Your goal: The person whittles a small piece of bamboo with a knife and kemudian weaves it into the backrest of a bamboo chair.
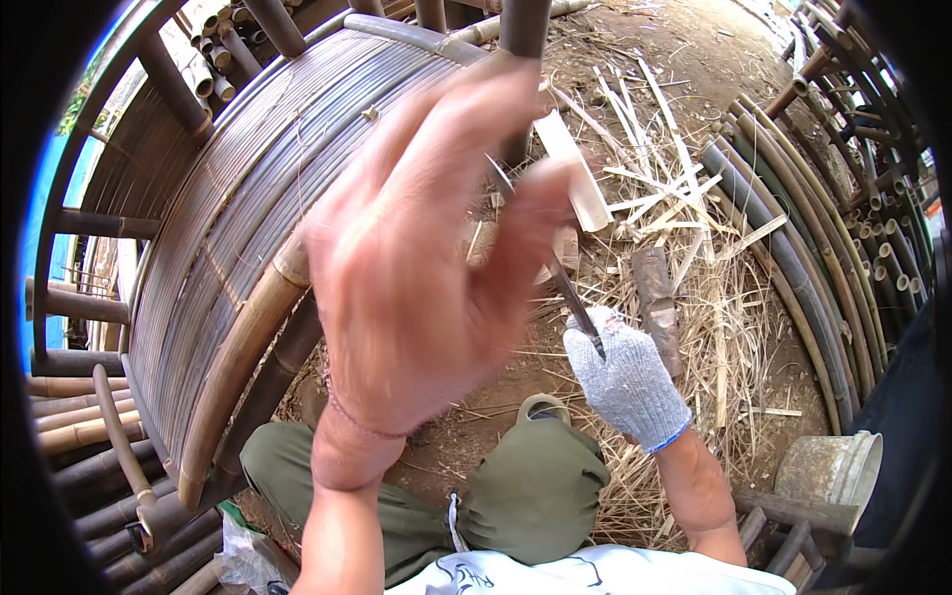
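Note:
My left hand point(416, 258) is bare and raised close to the camera, smeared by motion. Its fingers are stretched out, the thumb stands apart, and nothing shows in it. In a white knitted glove with a blue cuff, my right hand point(635, 382) is closed around the lower end of a long, thin, dark knife-like tool point(567, 288). The tool slants up and left behind my left thumb, where a bright edge shows. Beyond it lies a pale split bamboo piece point(573, 174). Left of my left hand stands a bamboo seat frame point(258, 178) with slats packed side by side.
Bamboo shavings point(729, 327) and pale strips cover the ground around a short dark log point(654, 297). Long bamboo poles point(793, 248) line the right side. A worn whitish bucket point(831, 468) lies tilted at lower right. More poles point(109, 496) are stacked at lower left.

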`<state>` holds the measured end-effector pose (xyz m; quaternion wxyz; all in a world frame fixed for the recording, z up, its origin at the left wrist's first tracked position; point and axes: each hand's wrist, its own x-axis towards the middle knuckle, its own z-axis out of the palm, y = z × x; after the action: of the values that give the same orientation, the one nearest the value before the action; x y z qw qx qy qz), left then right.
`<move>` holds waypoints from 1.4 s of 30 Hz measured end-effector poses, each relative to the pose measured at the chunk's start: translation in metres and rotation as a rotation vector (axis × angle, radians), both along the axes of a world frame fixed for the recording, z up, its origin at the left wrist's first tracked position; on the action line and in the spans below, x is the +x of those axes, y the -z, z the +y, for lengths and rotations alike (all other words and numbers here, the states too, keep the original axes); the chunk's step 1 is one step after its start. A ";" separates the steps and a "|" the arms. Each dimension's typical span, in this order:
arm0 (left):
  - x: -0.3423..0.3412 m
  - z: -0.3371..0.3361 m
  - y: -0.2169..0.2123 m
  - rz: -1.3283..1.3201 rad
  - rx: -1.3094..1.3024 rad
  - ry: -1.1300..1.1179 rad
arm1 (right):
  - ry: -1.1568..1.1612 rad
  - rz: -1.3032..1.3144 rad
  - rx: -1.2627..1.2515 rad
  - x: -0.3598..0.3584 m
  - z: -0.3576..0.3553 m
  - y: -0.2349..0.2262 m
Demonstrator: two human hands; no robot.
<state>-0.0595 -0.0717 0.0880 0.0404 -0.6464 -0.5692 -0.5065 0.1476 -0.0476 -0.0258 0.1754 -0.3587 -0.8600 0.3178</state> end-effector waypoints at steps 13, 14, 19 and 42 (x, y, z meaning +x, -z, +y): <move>0.041 0.089 0.047 0.382 -0.066 0.234 | -0.091 -0.076 0.015 0.002 0.012 0.011; 0.033 0.095 0.074 0.409 -0.289 0.270 | -0.029 -0.097 -0.067 0.001 0.010 0.006; 0.029 0.084 0.090 0.268 -0.305 0.206 | 0.252 -0.016 -0.377 0.010 0.028 -0.009; -0.027 -0.024 0.091 -0.377 -0.351 -0.080 | 0.152 -0.311 -0.501 0.047 -0.049 0.194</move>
<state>-0.0865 -0.0953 -0.0028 -0.1592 -0.5147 -0.6710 -0.5095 0.1950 -0.0965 -0.2201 -0.0290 -0.4985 -0.7419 0.4475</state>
